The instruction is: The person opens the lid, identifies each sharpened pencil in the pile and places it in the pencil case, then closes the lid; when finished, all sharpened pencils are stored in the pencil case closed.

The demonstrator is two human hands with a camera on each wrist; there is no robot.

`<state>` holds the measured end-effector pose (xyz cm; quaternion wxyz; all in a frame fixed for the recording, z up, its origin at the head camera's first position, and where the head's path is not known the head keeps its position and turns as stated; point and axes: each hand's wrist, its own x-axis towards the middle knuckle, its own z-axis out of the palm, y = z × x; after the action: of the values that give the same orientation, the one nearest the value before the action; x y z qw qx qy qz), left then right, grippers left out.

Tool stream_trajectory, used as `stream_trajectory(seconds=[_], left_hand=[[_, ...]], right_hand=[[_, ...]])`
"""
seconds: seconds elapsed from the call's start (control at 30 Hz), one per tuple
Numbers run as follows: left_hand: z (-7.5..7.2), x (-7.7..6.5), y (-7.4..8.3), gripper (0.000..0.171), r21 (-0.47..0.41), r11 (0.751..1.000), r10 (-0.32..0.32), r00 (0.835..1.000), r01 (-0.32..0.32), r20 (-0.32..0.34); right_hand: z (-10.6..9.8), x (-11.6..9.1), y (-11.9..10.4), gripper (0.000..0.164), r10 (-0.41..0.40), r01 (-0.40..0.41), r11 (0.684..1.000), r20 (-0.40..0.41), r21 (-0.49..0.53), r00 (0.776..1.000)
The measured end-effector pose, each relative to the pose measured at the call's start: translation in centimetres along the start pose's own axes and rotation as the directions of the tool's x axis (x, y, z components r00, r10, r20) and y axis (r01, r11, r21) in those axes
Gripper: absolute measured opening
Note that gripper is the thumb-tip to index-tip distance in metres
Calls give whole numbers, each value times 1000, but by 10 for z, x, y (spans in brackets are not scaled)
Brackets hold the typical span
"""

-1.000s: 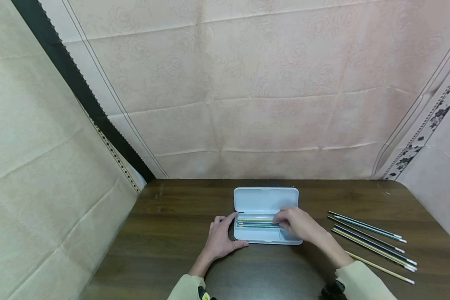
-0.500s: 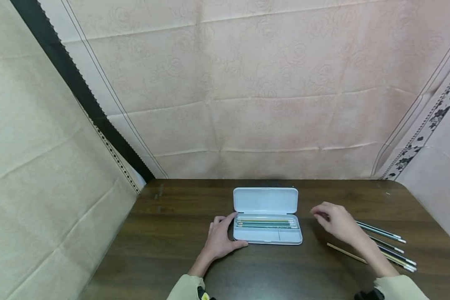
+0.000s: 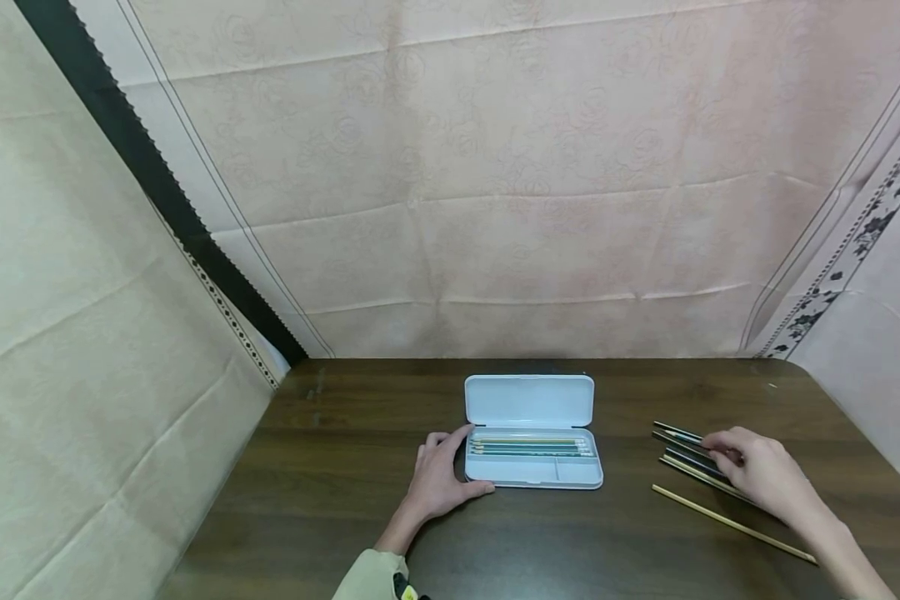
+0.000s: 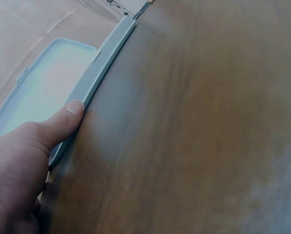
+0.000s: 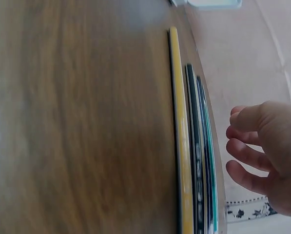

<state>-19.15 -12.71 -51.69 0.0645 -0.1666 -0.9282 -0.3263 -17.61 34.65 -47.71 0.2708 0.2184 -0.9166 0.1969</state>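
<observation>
A pale blue pencil case (image 3: 506, 475) lies open on the table, its lid (image 3: 528, 400) tipped back. Several pencils (image 3: 531, 448), green and yellowish, lie side by side in its long compartment. My left hand (image 3: 437, 482) grips the case's left end, thumb along the front edge (image 4: 69, 113) and forefinger at the back corner. Over on the right, my right hand (image 3: 765, 473) is above a loose group of pencils (image 3: 686, 468), fingers loosely bent with nothing between them. In the right wrist view a yellow pencil (image 5: 181, 122) lies nearest, with dark and green ones beyond it.
The brown wooden table (image 3: 330, 517) ends at a cloth-covered wall (image 3: 525, 208) behind the case. A single yellow pencil (image 3: 731, 522) lies apart, in front of the other loose ones. Cloth (image 3: 120, 375) also hangs along the left side.
My right hand has left the case and moved right to the loose pencils. The front yellow pencil shows in fuller length. My left hand keeps its place on the case.
</observation>
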Motion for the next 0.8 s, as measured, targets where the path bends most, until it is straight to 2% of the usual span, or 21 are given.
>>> stream_trajectory(seconds=[0.27,0.8], left_hand=[[2,-1,-1,95,-2,1000,-30,999,30,10],[2,-1,-1,96,-5,999,-33,999,33,6]], right_hand=[[-14,-14,14,24,112,-109,993,59,-50,992],[-22,-29,33,29,128,-121,988,75,-92,989]])
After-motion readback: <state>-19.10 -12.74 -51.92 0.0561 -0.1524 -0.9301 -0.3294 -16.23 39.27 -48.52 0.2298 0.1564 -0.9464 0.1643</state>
